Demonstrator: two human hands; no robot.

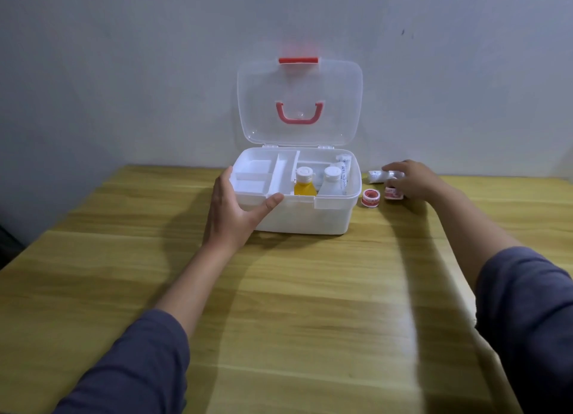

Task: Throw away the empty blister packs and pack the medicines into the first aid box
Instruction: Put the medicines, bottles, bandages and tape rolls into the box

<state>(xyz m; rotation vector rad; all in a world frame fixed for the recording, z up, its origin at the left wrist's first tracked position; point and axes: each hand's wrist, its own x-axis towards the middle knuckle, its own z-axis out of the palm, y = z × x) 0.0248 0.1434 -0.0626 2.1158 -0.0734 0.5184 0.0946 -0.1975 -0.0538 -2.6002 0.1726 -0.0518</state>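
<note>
First aid box [297, 209] centre frame on desk [279, 305], lid up. Left hand [231, 210] braces its front-left corner, fingers spread on rim, gripping nothing. Right hand [412, 181] at right, fingers curled over tape roll [393, 193]; actual grip unclear. Second roll [369, 198] and bandage [379, 176] just beside: risk of knocking them away, or clipping box wall on carry-in.
</note>
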